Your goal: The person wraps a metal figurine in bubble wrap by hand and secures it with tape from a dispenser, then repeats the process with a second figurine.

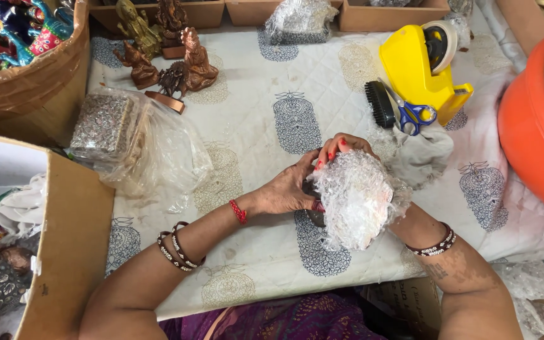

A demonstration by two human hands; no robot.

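A counter (pixel 347 101) covered with a white quilted cloth printed with blue and tan motifs filled the view, with cardboard boxes (pixel 51 252) along its left and far edges. An orange tub (pixel 530 126) sat at the right edge. A yellow tape dispenser (pixel 420 66) stood near the far right corner, with a black brush (pixel 382 104) and blue-handled scissors (pixel 413 115) beside it. Brown figurines (pixel 187 63) clustered near the far left corner. Near the front edge, at the middle, the left hand (pixel 288 189) and right hand (pixel 388 204) held a bubble-wrapped bundle (pixel 354 198), its long axis running roughly from front to far edge. The left fingers (pixel 332 148) curled over its top; the right fingers were hidden behind it.
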